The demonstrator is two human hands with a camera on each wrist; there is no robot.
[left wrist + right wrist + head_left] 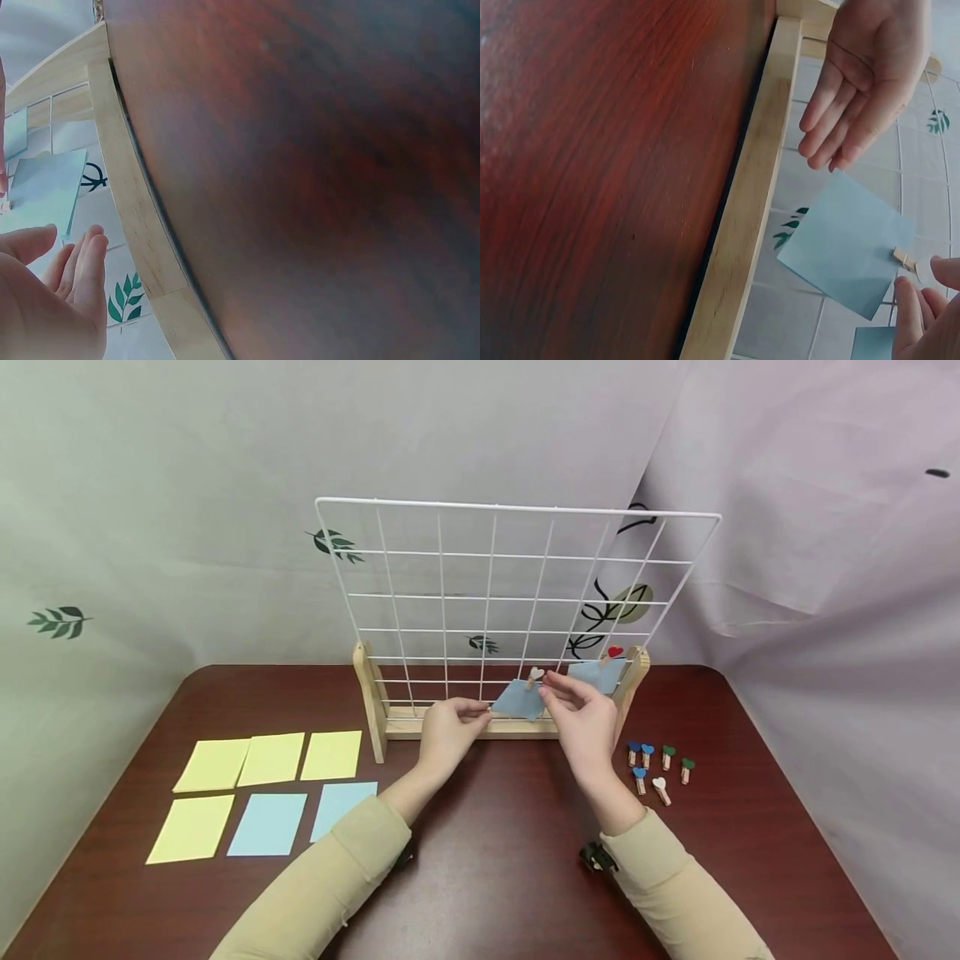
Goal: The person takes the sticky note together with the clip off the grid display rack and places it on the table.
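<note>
On the dark red table (pixel 487 827), the right hand (pixel 581 714) pinches a heart clip (pixel 534 677) over a tilted blue note (pixel 519 700) at frame centre. The left hand (pixel 447 731) touches the note's corner with relaxed fingers. If the clip misses the grid (pixel 517 585) wire, the note could likely drop.

Four yellow sheets (pixel 272 758), four blue (pixel 267 824).

the white wire grid (pixel 517 593) in its wooden stand (pixel 372 710) walls off the back of the counter (pixel 495 860); only its square openings let fingers through. to the left lie paper sheets (pixel 270 793), to the right small heart pegs (pixel 660 768). bare wood stays open between the forearms and along the front edge.
</note>
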